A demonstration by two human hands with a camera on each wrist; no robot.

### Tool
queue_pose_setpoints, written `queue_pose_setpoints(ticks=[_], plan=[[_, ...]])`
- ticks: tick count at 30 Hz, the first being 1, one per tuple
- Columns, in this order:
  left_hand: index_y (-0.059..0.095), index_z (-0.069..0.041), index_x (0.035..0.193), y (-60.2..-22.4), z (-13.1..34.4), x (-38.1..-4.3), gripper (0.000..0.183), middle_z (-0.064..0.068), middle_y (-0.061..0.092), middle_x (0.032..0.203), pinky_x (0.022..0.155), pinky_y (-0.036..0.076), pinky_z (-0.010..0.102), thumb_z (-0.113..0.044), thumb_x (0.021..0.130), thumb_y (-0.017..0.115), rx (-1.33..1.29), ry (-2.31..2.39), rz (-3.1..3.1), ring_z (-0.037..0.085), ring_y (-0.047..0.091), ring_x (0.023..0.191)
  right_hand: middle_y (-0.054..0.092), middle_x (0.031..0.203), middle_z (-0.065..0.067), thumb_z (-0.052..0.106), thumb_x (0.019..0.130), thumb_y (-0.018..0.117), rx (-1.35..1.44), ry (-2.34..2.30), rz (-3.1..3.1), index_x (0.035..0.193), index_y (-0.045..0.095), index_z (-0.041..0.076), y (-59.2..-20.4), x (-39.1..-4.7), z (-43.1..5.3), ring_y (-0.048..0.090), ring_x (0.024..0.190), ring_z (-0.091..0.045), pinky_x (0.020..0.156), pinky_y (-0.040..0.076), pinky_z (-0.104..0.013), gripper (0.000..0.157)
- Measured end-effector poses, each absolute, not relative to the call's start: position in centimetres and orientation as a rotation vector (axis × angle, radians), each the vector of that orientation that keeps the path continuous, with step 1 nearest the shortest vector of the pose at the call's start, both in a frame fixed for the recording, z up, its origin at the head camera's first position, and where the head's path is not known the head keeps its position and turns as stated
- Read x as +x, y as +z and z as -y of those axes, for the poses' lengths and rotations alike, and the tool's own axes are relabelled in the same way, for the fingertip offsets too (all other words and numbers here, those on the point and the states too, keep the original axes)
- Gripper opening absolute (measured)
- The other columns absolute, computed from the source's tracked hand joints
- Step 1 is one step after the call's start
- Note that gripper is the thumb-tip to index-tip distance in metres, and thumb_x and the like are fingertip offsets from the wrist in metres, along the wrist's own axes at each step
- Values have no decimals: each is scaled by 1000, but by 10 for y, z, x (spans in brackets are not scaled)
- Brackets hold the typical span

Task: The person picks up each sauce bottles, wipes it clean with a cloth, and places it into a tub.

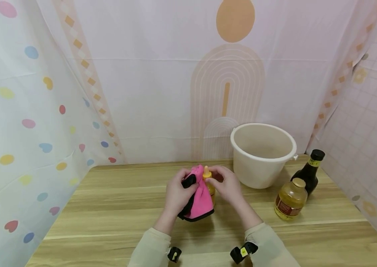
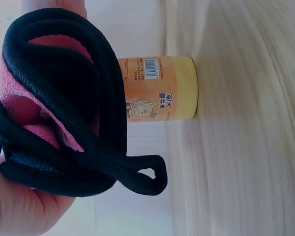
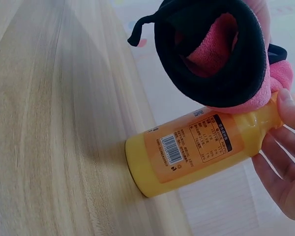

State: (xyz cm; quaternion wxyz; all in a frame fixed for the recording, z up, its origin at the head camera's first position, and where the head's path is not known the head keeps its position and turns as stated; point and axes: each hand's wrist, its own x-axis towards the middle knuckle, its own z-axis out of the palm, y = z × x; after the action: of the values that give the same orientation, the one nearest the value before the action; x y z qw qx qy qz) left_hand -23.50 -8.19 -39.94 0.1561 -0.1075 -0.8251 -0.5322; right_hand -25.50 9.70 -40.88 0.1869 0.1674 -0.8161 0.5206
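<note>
A pink cloth with black edging [image 1: 203, 203] hangs folded from my left hand [image 1: 176, 193], which grips it near the top. Close behind it stands an upright yellow squeeze bottle [image 3: 194, 150] with an orange label and a pointed orange cap [image 1: 206, 171]. My right hand [image 1: 228, 184] holds this bottle around its neck, the thumb on the near side, as the right wrist view shows. Part of the bottle is hidden by the cloth, whose black loop [image 2: 146, 176] dangles in the left wrist view. The cloth's upper part lies against the bottle's shoulder.
A cream bucket [image 1: 258, 172] stands at the back right of the wooden table [image 1: 115, 207]. Right of it are a dark bottle with a black cap [image 1: 308, 172] and a squat jar of yellowish liquid [image 1: 290, 200]. Patterned curtains [image 1: 155, 96] hang behind and at the sides.
</note>
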Motion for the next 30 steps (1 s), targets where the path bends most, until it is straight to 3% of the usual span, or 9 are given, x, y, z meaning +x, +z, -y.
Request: queue_pose_setpoints(ticks=[30], plan=[[66, -10, 103, -409, 91, -234, 28, 9, 66, 101, 82, 52, 48, -4, 79, 79, -221, -1571, 2431, 28, 61, 94, 68, 99, -4, 10, 84, 79, 465, 1405, 2298, 109, 72, 10, -412, -255, -97, 64, 90, -18, 79, 54, -35, 27]])
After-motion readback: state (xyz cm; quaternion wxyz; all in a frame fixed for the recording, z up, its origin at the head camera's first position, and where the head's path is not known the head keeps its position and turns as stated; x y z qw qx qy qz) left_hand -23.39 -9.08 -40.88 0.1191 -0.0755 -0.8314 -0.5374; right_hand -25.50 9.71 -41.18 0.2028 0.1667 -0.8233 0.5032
